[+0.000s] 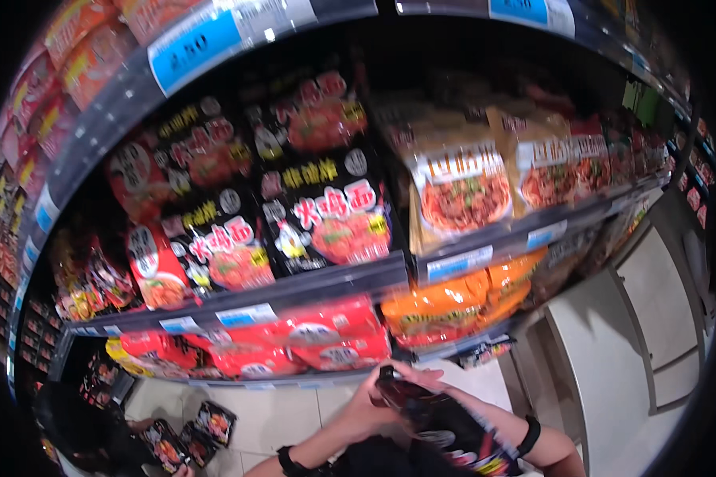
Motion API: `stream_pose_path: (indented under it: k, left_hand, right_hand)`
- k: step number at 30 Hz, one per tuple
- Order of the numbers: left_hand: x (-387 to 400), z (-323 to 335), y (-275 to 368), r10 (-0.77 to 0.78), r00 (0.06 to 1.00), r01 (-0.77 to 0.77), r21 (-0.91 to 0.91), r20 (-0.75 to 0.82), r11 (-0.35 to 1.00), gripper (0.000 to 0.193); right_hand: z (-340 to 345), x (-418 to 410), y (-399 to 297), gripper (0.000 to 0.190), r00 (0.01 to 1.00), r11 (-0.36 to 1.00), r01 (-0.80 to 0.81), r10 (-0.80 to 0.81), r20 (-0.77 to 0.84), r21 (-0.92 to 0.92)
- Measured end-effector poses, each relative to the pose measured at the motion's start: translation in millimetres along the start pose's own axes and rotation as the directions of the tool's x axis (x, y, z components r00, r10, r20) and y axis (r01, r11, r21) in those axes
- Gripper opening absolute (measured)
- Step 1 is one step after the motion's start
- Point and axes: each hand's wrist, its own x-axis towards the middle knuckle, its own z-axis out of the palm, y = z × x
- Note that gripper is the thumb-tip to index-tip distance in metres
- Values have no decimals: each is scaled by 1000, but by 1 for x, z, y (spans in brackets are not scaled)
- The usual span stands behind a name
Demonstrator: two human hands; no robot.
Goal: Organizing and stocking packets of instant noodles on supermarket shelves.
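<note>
At the bottom centre, my left hand holds the near end of a black noodle package with coloured print. My right hand lies over the top end of the same package, its fingers reaching across it; the rest of that hand is partly hidden behind the package. The package slants down to the right against my right forearm. In front of me, a shelf holds black noodle packs and, to their right, brown noodle packs.
Red multipacks and orange packs fill a lower shelf. A person in dark clothing is low at the left, beside black packs on the tiled floor. A pale cabinet stands at the right.
</note>
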Motion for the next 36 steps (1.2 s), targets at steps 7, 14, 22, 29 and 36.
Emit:
stream_pose_path:
  k: [7, 14, 22, 29, 36]
  left_hand:
    - [14, 23, 102, 396, 864, -246, 425, -310, 871, 40]
    - [75, 49, 208, 549, 811, -289, 677, -203, 677, 30]
    - [151, -14, 255, 673, 688, 12, 923, 271, -385, 27]
    - [194, -16, 243, 716, 632, 238, 805, 296, -543, 27]
    - [222, -38, 241, 780, 491, 214, 814, 389, -541, 26]
  right_hand:
    - [11, -8, -46, 48, 924, 950, 302, -312, -223, -78]
    - [77, -4, -113, 56, 738, 613, 547, -674, -17, -570]
    - [95, -3, -194, 33, 549, 487, 731, -836, -13, -477]
    - [99, 2, -216, 30, 459, 394, 765, -888, 2, -510]
    - [95, 12, -232, 26, 509, 413, 709, -861, 10, -572]
